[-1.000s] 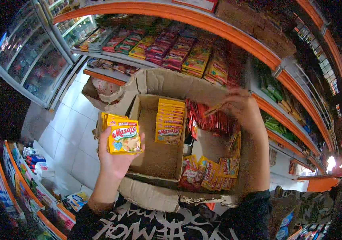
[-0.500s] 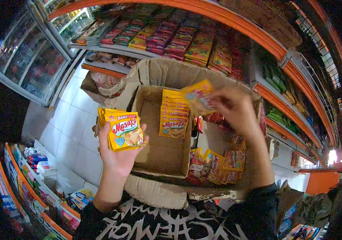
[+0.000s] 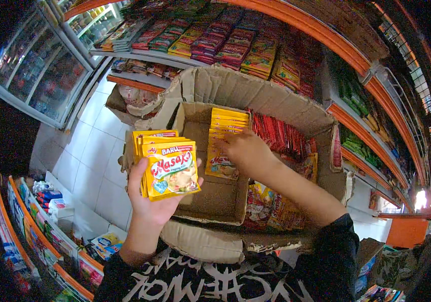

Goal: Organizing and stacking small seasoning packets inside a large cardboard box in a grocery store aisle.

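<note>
A fanned stack of yellow seasoning sachets [image 3: 172, 171] lies in my left hand [image 3: 156, 209], the thumb closed over its left edge. My right hand [image 3: 250, 153] reaches down over an overlapping row of similar yellow sachets [image 3: 229, 120]. Its fingers are bent together against the row, and what they pinch is hidden by the hand. The row stands along the right side of a small cardboard box [image 3: 220, 204]. That box sits inside a larger torn carton [image 3: 256, 90].
Red sachets [image 3: 281, 133] stand packed in the carton's right part, with loose yellow-and-red ones [image 3: 281, 211] nearer me. Shelves of packets [image 3: 225, 45] run behind, orange-edged shelves [image 3: 376, 126] on the right. A glass-door cooler [image 3: 42, 70] stands far left, above a white tiled floor [image 3: 92, 151].
My right hand has swung down and left onto the row in the small box; the sachet it held up is no longer visible there. My left hand's stack sits slightly further right and more fanned.
</note>
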Tool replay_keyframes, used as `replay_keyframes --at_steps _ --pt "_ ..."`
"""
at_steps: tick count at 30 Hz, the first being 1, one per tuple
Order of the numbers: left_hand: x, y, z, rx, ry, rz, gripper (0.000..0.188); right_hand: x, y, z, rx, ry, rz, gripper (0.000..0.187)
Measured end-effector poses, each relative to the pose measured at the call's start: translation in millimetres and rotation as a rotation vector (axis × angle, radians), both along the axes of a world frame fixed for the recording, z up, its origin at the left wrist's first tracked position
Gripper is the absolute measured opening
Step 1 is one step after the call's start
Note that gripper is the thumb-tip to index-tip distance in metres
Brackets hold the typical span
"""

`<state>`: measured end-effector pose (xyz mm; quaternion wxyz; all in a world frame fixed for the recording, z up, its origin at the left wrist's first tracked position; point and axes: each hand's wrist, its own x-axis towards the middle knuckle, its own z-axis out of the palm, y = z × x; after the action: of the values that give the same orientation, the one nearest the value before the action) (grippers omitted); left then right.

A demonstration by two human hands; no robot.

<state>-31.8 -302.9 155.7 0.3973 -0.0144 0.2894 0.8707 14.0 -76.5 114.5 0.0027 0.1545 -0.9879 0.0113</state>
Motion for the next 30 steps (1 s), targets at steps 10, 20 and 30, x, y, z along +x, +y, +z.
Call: replay_keyframes --at_steps 10,20,30 --pt "5 -1 -3 -0.068 0.012 -0.208 0.056 12 -29 78 -1.253 -0.158 -0.1 0.025" --pt "8 4 -2 0.159 0.023 -0.309 0.079 19 -38 67 -1.638 -0.593 -0.157 0.017" --pt "3 -2 -8 0.007 -0.038 -0.234 0.06 26 -4 94 -1.583 -0.881 -0.305 0.019"
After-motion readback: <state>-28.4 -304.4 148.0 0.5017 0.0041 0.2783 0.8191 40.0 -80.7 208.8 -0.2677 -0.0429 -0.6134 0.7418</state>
